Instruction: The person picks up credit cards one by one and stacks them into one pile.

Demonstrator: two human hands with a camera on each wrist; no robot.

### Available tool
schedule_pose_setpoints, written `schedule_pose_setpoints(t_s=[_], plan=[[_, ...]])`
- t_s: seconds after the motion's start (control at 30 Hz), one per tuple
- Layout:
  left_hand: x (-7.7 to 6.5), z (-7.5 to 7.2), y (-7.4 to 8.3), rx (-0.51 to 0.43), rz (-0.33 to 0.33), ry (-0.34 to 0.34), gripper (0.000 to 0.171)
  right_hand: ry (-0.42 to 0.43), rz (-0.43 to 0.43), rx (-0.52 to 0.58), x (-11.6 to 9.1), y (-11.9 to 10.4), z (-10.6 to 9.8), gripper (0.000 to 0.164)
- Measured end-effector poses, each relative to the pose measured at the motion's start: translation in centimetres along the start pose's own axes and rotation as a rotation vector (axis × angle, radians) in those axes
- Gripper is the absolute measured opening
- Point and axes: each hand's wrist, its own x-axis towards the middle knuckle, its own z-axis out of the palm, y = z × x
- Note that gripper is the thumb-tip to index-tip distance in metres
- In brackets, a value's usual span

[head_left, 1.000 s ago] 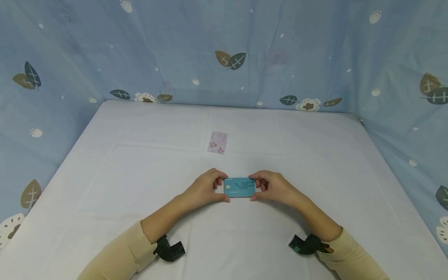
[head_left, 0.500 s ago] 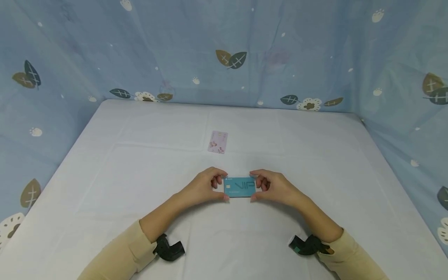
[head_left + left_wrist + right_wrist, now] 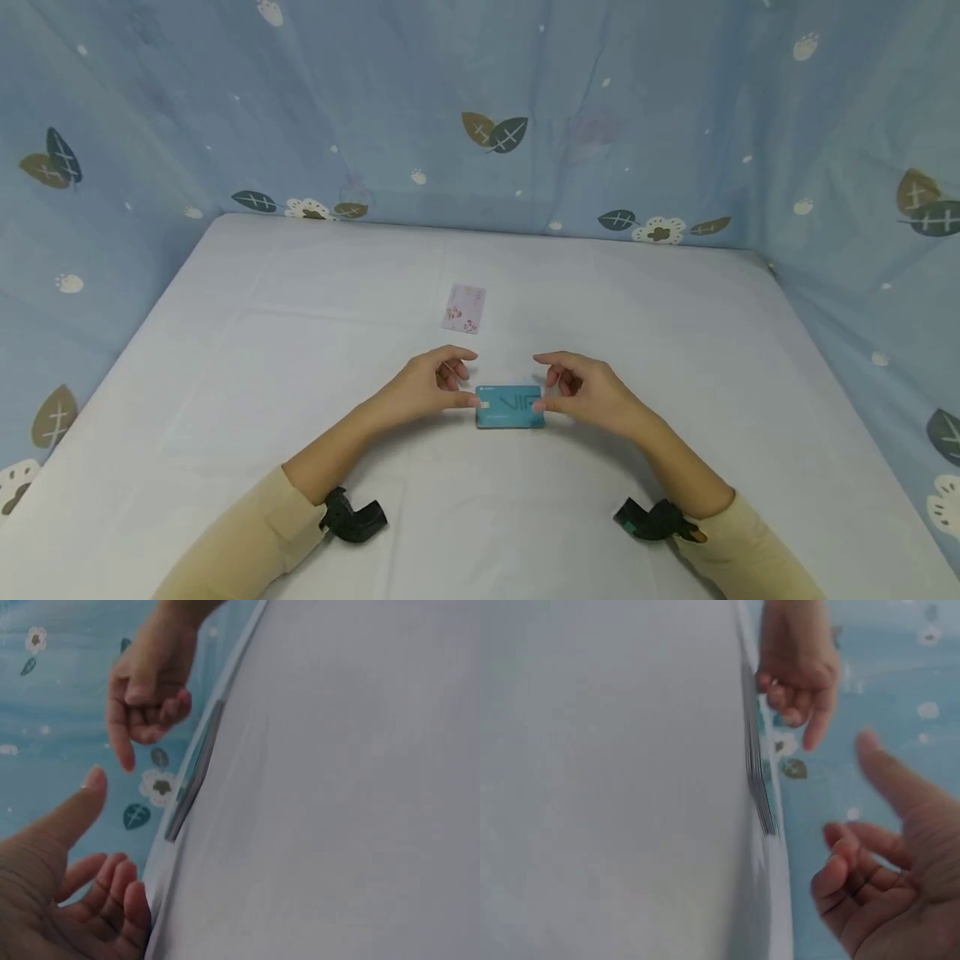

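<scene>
A teal card with "VIP" lettering and a chip lies flat on the white cloth, on top of a small stack of cards. Edge-on in the right wrist view, the card stack shows several thin layers. My left hand hovers at the stack's left end, thumb and index finger spread apart and holding nothing. Over the right end, my right hand is likewise spread and holds nothing. Both wrist views show a gap between the hands and the stack. Beyond them lies a pale pink card with red figures.
A white cloth covers the table. Blue fabric with leaf and flower prints hangs behind it and at both sides. Black wrist devices sit near the tan sleeve cuffs.
Both hands have let go of the teal card's ends and risen above the stack. The stack stays on the cloth. The pink card has not been moved.
</scene>
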Motion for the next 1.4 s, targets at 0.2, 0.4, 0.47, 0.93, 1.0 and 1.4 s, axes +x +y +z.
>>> schedule_pose_setpoints(t_s=[0.2, 0.4, 0.47, 0.93, 1.0, 1.4], plan=[[0.3, -1.2, 0.4, -0.041, -0.038, 0.100, 0.062, 0.010, -0.028, -0.038, 0.9, -1.1, -0.8, 0.060], [0.6, -2.2, 1.2, -0.025, -0.031, 0.116, 0.062, 0.020, -0.034, -0.077, 1.8, -1.8, -1.5, 0.056], [0.6, -2.6, 1.3, -0.003, -0.037, 0.110, 0.063, 0.021, -0.033, -0.086, 2.2, -2.0, -1.7, 0.056], [2.5, -6.1, 1.7, 0.152, -0.052, 0.066, 0.072, 0.005, 0.013, -0.152, 5.5, -3.1, -3.2, 0.058], [2.8, -6.7, 1.7, 0.188, -0.051, 0.061, 0.073, 0.000, 0.021, -0.164, 6.1, -3.1, -3.1, 0.059], [4.9, -8.6, 2.0, 0.293, -0.046, 0.026, 0.077, -0.047, 0.049, -0.233, 9.7, -3.2, -2.0, 0.065]])
